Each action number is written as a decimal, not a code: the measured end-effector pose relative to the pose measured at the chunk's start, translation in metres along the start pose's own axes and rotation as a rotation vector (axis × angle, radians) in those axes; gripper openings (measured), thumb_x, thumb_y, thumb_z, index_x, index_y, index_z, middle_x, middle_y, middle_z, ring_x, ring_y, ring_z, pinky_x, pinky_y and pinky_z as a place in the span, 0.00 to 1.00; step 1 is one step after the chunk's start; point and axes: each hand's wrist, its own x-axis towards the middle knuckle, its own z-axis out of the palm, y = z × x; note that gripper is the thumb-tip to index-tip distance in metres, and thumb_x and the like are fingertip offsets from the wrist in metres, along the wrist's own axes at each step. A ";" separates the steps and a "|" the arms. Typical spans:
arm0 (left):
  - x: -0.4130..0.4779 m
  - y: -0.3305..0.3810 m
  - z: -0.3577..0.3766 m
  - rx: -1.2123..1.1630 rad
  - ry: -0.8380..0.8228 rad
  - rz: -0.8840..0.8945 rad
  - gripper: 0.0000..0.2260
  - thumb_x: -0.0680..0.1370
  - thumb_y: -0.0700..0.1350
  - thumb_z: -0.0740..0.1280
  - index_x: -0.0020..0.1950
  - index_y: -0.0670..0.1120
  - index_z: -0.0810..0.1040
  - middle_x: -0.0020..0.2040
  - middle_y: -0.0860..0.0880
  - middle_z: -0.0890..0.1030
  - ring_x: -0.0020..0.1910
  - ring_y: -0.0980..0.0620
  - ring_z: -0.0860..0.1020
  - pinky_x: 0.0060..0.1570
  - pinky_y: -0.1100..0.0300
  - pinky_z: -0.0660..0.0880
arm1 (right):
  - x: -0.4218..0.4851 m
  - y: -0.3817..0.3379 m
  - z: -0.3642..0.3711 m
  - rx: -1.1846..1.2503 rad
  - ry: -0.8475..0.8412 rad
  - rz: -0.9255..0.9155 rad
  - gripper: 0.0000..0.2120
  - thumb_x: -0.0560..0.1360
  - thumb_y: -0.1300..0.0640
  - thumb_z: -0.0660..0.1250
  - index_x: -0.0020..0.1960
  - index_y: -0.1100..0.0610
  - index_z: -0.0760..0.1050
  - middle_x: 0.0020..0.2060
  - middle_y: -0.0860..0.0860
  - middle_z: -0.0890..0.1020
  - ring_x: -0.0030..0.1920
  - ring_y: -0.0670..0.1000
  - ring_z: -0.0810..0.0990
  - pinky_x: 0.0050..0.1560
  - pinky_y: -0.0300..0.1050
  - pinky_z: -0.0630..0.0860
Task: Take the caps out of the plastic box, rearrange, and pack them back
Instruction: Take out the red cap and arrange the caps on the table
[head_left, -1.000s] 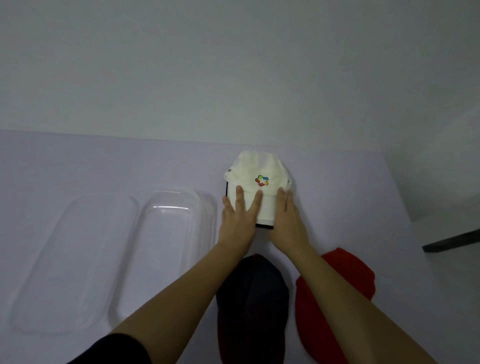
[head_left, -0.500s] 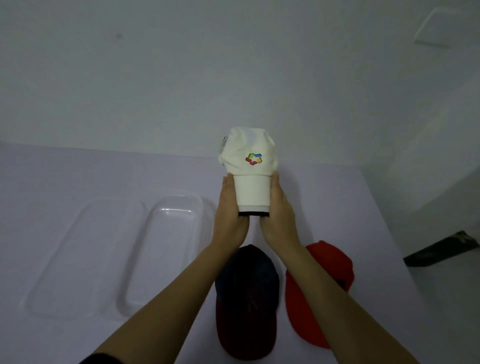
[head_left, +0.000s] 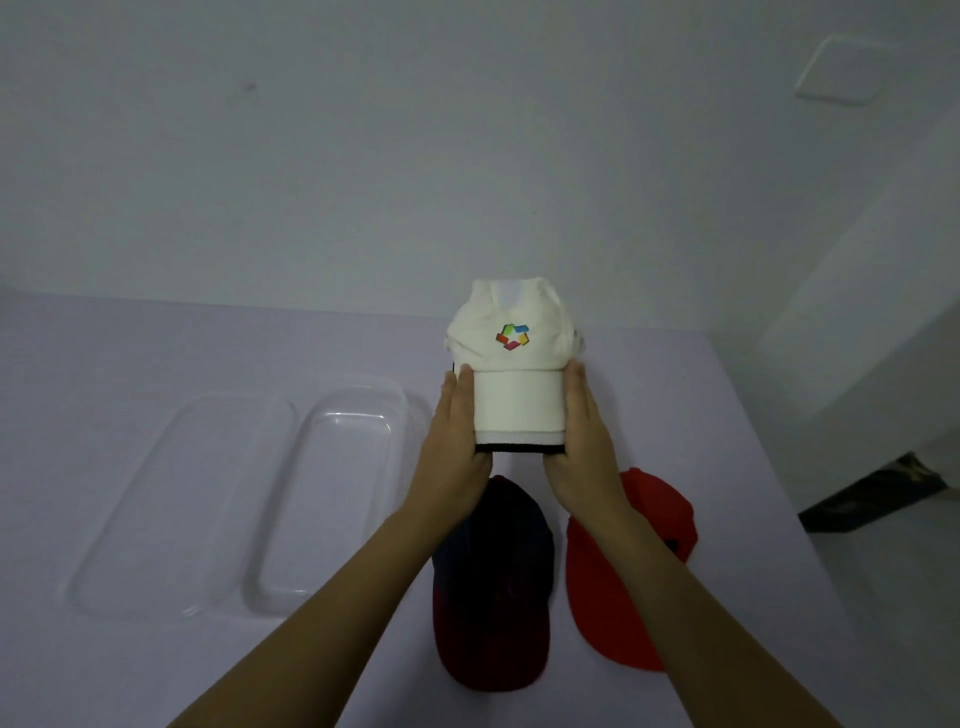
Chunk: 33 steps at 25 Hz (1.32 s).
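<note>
Head view: left hand (head_left: 457, 441) and right hand (head_left: 584, 441) grasp white cap (head_left: 511, 364) at 12 o'clock above surface (head_left: 156, 353). Judged step: packing; next, carry to box (head_left: 332, 499) at 9 o'clock.

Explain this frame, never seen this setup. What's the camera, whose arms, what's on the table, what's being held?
No robot here: a person wears one wide-angle camera on the head, looking forward and down, so the arms are their own. The left hand and right hand press flat against the two sides of a white cap with a colourful logo; a black edge shows beneath its brim. On the pale table lie a dark navy cap and a red cap, side by side. Left of them sit the clear plastic box, with nothing in it, and its clear lid.
</note>
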 end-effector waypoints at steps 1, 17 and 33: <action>-0.004 0.007 -0.004 -0.107 0.024 -0.044 0.26 0.80 0.36 0.60 0.72 0.56 0.56 0.67 0.50 0.72 0.65 0.65 0.69 0.62 0.75 0.62 | -0.005 -0.002 0.001 0.016 -0.007 0.008 0.37 0.76 0.63 0.58 0.75 0.51 0.38 0.77 0.56 0.50 0.75 0.55 0.55 0.72 0.51 0.59; -0.016 -0.014 -0.050 -0.460 0.276 -0.420 0.38 0.73 0.57 0.67 0.77 0.52 0.52 0.75 0.50 0.62 0.72 0.54 0.63 0.69 0.55 0.63 | -0.036 -0.036 0.009 0.085 -0.010 -0.137 0.43 0.74 0.70 0.62 0.73 0.45 0.39 0.77 0.52 0.47 0.76 0.50 0.49 0.68 0.38 0.57; -0.044 0.032 -0.019 -0.332 0.101 -0.071 0.22 0.81 0.37 0.59 0.67 0.60 0.59 0.62 0.67 0.69 0.58 0.78 0.69 0.55 0.80 0.66 | -0.064 -0.042 0.016 0.392 0.122 -0.144 0.32 0.77 0.55 0.59 0.74 0.42 0.48 0.76 0.49 0.55 0.75 0.45 0.56 0.73 0.44 0.60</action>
